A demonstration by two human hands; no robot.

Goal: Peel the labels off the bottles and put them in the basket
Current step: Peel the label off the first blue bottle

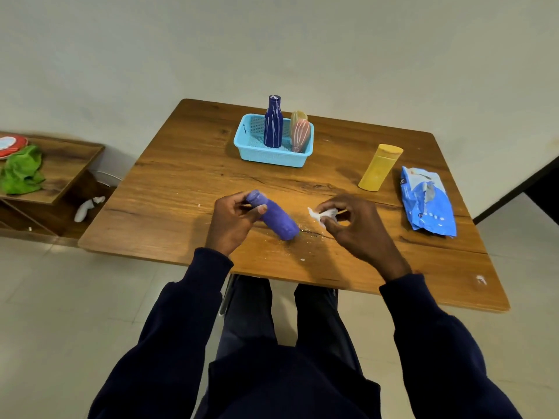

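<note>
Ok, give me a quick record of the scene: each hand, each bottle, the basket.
left hand: grips purple bottle, tilted, lower end on table
right hand: pinches white label scrap
basket: holds blue bottle upright and pink bottle
yellow bottle: on table, outside basket, to its right
packet: blue, near table's right edge

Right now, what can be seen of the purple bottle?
The purple bottle looks like matte violet plastic: a cylinder narrowing to a short neck, no label showing. The left hand grips its neck end; it tilts, base seemingly on the wooden table. The right hand, pinching a white scrap, is apart from it.
</note>
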